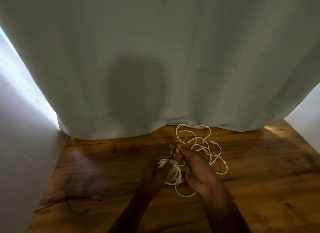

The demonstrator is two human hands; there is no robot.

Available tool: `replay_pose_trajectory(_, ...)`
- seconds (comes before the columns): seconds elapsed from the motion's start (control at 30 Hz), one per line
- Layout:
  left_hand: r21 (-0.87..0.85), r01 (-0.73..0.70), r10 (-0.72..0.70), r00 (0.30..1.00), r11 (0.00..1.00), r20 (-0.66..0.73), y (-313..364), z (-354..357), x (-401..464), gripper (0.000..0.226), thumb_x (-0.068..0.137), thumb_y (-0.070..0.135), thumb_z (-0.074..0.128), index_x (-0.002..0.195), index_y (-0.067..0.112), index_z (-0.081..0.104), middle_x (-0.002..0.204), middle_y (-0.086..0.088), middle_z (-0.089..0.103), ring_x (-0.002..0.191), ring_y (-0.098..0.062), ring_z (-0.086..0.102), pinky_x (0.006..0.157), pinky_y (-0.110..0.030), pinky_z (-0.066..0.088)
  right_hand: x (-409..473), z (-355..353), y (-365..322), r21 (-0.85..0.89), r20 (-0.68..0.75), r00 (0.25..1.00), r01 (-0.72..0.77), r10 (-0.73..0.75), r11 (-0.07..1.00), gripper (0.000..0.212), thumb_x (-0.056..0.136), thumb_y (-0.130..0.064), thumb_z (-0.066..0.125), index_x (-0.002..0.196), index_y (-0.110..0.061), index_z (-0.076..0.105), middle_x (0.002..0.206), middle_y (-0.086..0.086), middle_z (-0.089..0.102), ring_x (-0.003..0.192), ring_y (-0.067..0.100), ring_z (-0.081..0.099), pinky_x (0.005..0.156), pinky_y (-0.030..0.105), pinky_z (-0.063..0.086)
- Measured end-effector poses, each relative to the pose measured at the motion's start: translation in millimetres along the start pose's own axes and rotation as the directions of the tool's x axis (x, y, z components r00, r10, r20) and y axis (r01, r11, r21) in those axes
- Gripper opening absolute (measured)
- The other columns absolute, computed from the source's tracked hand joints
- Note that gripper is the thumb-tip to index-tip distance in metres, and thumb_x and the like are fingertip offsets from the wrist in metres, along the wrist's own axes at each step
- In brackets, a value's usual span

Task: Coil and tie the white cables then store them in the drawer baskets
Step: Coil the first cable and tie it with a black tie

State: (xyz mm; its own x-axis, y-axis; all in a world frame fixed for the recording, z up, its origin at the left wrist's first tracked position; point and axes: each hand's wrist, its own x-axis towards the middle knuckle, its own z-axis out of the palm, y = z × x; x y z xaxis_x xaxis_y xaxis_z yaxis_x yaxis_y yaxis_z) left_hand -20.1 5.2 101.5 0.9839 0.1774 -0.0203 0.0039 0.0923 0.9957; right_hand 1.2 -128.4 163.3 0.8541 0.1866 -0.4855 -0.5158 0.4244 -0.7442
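Observation:
A coiled white cable (pixel 174 174) sits between my hands above the wooden table (pixel 259 189). My left hand (pixel 155 173) grips the coil's upper end. My right hand (pixel 197 168) pinches a thin dark tie (pixel 173 153) that runs from the coil up to its fingertips and back along the palm. One loop of this cable (pixel 183 194) hangs loose below the coil. A second white cable (pixel 204 146) lies uncoiled in loose loops on the table just behind my right hand. No drawer or basket is in view.
A pale green curtain (pixel 155 59) hangs down to the table's far edge and touches the loose cable's far loop. Several thin dark ties (pixel 69 200) lie on the table at the near left. A white wall (pixel 20 146) borders the table on the left.

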Motion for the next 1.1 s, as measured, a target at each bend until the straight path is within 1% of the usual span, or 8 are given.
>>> replay_pose_trajectory(0.13,-0.036,0.049,-0.050,0.998,0.998,-0.026,4.9,3.6,-2.9,0.011,0.083,-0.001,0.071,0.081,0.010,0.072,0.075,0.000,0.074,0.074,-0.014,0.071,0.063,-0.024,0.054,7.7,-8.3,8.4,-0.159,-0.104,0.985,0.122,-0.140,0.980,0.039,0.100,-0.045,0.050,0.100,-0.016,0.077,0.106,-0.002,0.077,0.110,0.016,0.066,0.096,0.047,0.042)
replay_pose_trajectory(0.2,-0.067,0.073,-0.075,0.997,0.995,-0.030,4.5,2.1,-3.5,0.011,0.084,-0.002,0.069,0.081,0.009,0.071,0.072,0.001,0.074,0.070,-0.010,0.070,0.059,-0.021,0.052,4.6,-9.9,10.9,-0.218,-0.119,0.946,0.272,-0.302,0.937,0.033,0.101,-0.039,0.051,0.098,-0.015,0.074,0.108,-0.005,0.076,0.109,0.019,0.067,0.098,0.046,0.044)
replay_pose_trajectory(0.3,-0.131,0.100,-0.104,0.994,0.986,-0.025,6.2,-0.9,-2.1,0.005,0.084,0.000,0.069,0.085,0.005,0.071,0.076,-0.002,0.073,0.069,-0.013,0.070,0.056,-0.023,0.051,1.8,-20.5,15.0,-0.480,0.090,0.777,0.582,-0.623,0.657,0.012,0.095,-0.011,0.065,0.100,-0.018,0.073,0.104,-0.008,0.075,0.102,0.014,0.068,0.085,0.030,0.053)
replay_pose_trajectory(0.5,-0.200,0.082,-0.057,0.990,0.976,0.127,13.6,-1.2,-1.9,0.019,0.074,0.012,0.073,0.079,-0.006,0.069,0.053,0.004,0.060,0.044,-0.009,0.050,0.047,-0.023,0.038,21.6,-41.3,25.3,-0.637,0.502,0.580,0.750,-0.642,0.179,0.028,0.094,-0.005,0.065,0.113,-0.022,0.076,0.128,-0.010,0.064,0.121,0.009,0.060,0.097,0.024,0.050)
replay_pose_trajectory(0.63,-0.239,0.079,-0.031,0.979,0.968,0.201,14.3,-3.1,-2.5,0.019,0.068,0.024,0.074,0.071,0.005,0.071,0.047,0.001,0.051,0.039,-0.010,0.042,0.045,-0.022,0.033,24.9,-45.1,24.5,-0.645,0.497,0.574,0.746,-0.651,0.165,0.022,0.093,-0.013,0.067,0.109,-0.023,0.078,0.123,-0.015,0.068,0.117,0.005,0.062,0.096,0.024,0.049)
replay_pose_trajectory(0.8,-0.270,0.014,0.031,0.987,0.963,0.161,16.7,-2.2,-1.6,0.037,0.071,0.023,0.074,0.088,-0.007,0.060,0.057,-0.003,0.054,0.043,-0.012,0.046,0.045,-0.022,0.037,24.8,-42.1,26.7,-0.662,0.455,0.602,0.722,-0.657,0.204,0.020,0.094,-0.013,0.067,0.106,-0.024,0.078,0.101,-0.019,0.075,0.095,0.003,0.069,0.082,0.032,0.054)
replay_pose_trajectory(0.93,-0.317,0.052,-0.003,0.988,0.947,0.154,8.3,-6.4,-3.5,0.046,0.071,0.023,0.072,0.097,-0.013,0.061,0.054,-0.004,0.051,0.042,-0.011,0.043,0.045,-0.021,0.036,31.7,-44.5,29.5,-0.677,0.431,0.697,0.669,-0.573,0.306,0.019,0.094,-0.016,0.066,0.103,-0.028,0.078,0.099,-0.019,0.076,0.093,0.005,0.072,0.081,0.041,0.058)
replay_pose_trajectory(1.1,-0.237,0.104,-0.077,0.989,0.966,0.122,2.7,-7.7,-5.6,0.036,0.068,0.026,0.072,0.082,-0.006,0.068,0.052,-0.005,0.052,0.044,-0.015,0.047,0.048,-0.023,0.037,37.9,-51.7,35.0,-0.719,0.420,0.798,0.583,-0.431,0.379,0.022,0.095,-0.013,0.064,0.106,-0.025,0.079,0.098,-0.014,0.077,0.092,0.008,0.074,0.081,0.045,0.059)
